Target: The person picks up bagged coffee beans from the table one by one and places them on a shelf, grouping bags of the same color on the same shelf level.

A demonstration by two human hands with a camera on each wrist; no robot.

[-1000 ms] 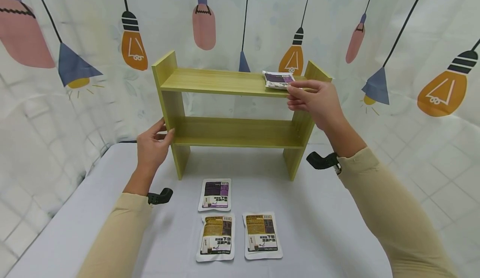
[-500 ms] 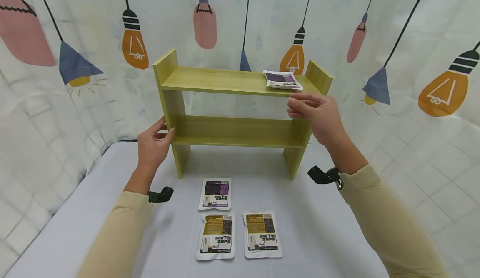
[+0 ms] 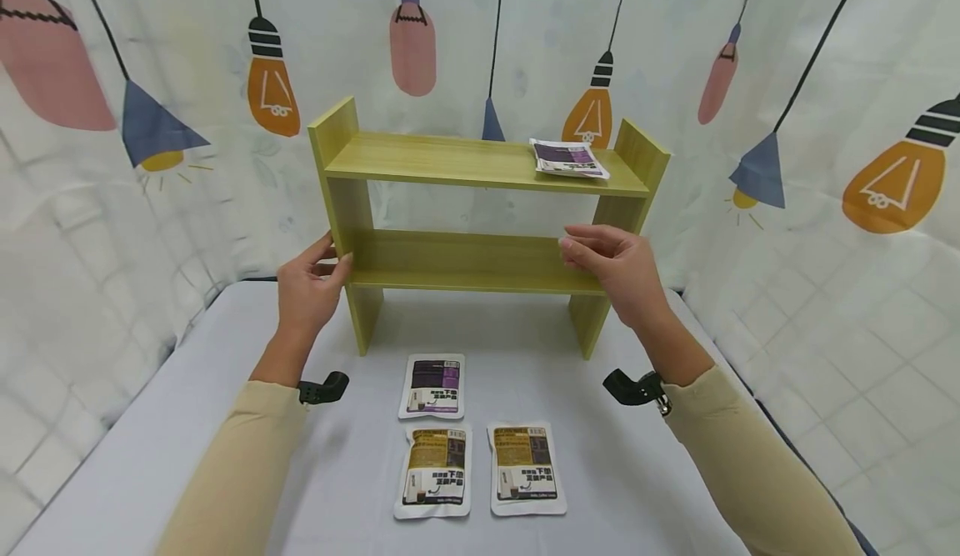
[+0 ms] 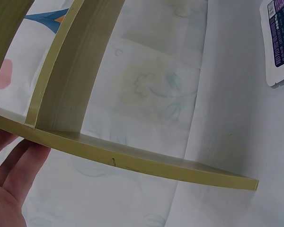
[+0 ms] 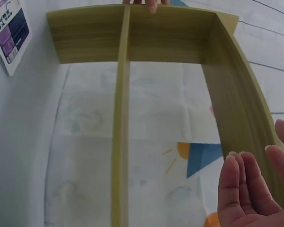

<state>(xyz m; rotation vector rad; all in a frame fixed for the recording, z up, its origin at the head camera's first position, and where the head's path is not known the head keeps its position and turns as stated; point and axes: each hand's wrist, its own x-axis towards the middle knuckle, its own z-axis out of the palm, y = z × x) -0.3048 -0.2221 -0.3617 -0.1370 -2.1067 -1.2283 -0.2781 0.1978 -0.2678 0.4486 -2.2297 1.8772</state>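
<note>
A two-tier yellow-green wooden shelf [image 3: 442, 160] stands on the white-covered table. My left hand [image 3: 309, 289] holds its left side panel, thumb on one side and fingers on the other, as the left wrist view shows with the fingers [image 4: 26, 165] behind the board. In front of the lower tier's right end is my right hand [image 3: 618, 268], loosely bent and holding nothing. The right wrist view shows its fingers [image 5: 248, 182] apart from one another and the thumb. Purple-labelled packets [image 3: 568, 158], apparently stacked, lie on the top tier near the right end.
A purple-labelled packet [image 3: 432, 385] lies on the table [image 3: 337, 473] before the shelf. Nearer are two yellow-labelled packets, a left one [image 3: 433, 473] and a right one [image 3: 527, 470]. A patterned curtain [image 3: 450, 6] hangs behind.
My right hand has let go of the purple-labelled packets on the top tier and moved down to the height of the lower tier. The left hand has stayed on the side panel.
</note>
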